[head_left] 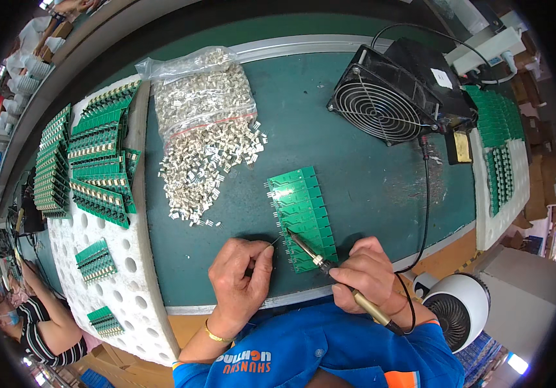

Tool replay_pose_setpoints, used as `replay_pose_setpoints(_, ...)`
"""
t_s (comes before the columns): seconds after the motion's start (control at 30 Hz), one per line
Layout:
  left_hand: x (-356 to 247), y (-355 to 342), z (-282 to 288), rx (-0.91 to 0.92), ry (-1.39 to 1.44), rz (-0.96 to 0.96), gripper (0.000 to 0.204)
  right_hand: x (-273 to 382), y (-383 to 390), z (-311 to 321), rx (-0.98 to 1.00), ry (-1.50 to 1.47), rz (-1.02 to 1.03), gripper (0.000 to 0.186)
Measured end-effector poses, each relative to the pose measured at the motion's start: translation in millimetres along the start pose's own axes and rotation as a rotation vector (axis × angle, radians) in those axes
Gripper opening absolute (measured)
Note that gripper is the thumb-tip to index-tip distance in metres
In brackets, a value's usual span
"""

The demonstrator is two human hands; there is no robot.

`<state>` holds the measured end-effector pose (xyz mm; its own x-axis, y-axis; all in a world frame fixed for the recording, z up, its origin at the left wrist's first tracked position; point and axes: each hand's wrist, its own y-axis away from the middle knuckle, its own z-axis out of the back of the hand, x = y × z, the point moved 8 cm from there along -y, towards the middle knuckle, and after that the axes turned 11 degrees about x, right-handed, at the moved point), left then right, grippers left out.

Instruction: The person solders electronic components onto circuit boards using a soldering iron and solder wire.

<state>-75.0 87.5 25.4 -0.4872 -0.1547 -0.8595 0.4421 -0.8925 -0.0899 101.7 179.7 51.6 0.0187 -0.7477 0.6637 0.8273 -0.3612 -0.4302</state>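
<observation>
A green circuit board panel (pixel 304 216) lies on the dark green bench mat, with small white connectors along its left edge. My right hand (pixel 365 275) grips a soldering iron (pixel 371 306), whose tip touches or nearly touches the panel's left side. Just left of the panel, my left hand (pixel 242 275) pinches a thin wire, likely solder, which reaches toward the iron's tip. Beyond my hands, a heap of small white connectors (pixel 194 171) spills from a clear plastic bag (pixel 203 90).
A black fan (pixel 381 107) stands at the back right, its cable running down to the iron. Left, a white foam board (pixel 122 258) carries stacked circuit boards (pixel 100 142). More boards (pixel 499 174) rest at right. A white fan (pixel 457 307) is near my right elbow. Another person (pixel 45 323) sits at far left.
</observation>
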Motion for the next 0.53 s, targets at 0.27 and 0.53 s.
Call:
replay_pose_setpoints(0.27, 0.8, 0.6, -0.7, -0.003, 0.001, 0.001, 0.006, 5.5, 1.9, -2.0, 0.035, 0.060, 0.021, 0.023)
replay_pose_setpoints(0.53, -0.7, -0.8, 0.3, 0.001, -0.006, -0.010, 0.006, 2.9, 3.5, 2.5, 0.017, 0.027, 0.000, 0.024)
